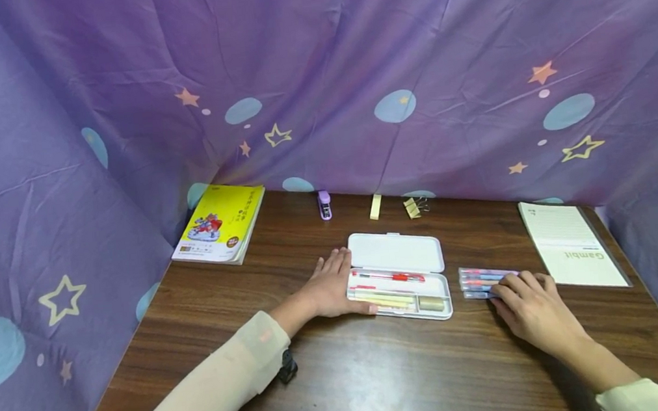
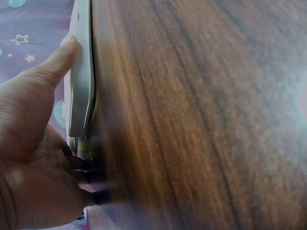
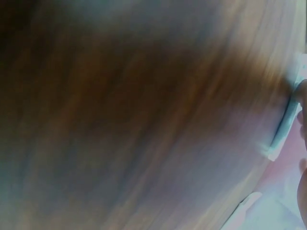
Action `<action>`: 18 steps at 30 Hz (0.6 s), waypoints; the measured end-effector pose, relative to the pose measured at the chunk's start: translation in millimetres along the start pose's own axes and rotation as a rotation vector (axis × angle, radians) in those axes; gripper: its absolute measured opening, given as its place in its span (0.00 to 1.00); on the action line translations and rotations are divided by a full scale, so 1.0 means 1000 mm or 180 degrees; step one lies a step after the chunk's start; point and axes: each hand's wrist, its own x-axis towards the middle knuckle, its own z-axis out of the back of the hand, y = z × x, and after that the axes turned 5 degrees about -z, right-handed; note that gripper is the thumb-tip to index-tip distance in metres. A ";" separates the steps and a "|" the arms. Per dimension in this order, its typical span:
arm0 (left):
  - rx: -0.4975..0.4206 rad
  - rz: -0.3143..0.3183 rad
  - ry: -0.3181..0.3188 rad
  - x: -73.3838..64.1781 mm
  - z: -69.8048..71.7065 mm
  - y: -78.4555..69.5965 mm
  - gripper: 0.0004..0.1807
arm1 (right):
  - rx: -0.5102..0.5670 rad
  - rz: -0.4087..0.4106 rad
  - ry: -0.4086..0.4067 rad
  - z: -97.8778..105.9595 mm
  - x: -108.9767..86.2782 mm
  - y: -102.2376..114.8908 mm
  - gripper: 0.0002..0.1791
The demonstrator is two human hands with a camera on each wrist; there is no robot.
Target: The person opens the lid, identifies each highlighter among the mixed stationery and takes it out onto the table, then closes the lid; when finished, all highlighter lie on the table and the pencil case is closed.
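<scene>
Head view: left hand (image 1: 332,291), fingers apart, touches white case (image 1: 394,253) holding red pen (image 1: 400,277); right hand (image 1: 532,310) grips clear pen box (image 1: 477,278) near "Gambit" notebook (image 1: 571,243).

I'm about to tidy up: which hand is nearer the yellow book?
Left. The left hand is right of the yellow book, touching the pencil case; the right hand is farther right, at the clear pen case.

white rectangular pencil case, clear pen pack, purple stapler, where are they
White rectangular pencil case (image 1: 394,253), head view, inside of open lid
Clear pen pack (image 1: 479,281), head view, uncovered left part
Purple stapler (image 1: 325,202), head view, middle of body
</scene>
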 end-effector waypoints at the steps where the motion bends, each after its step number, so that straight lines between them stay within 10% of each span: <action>1: 0.0010 -0.0004 -0.0003 0.000 0.000 0.000 0.77 | 0.0025 0.0003 -0.0007 0.000 0.001 0.001 0.34; 10: 0.0020 -0.0024 -0.0005 0.002 0.000 0.002 0.77 | 0.0358 0.0062 0.0078 -0.002 0.035 0.031 0.34; 18: 0.0042 -0.0030 -0.0031 0.001 -0.002 0.001 0.77 | 0.0692 0.0215 0.0279 -0.012 0.067 0.075 0.13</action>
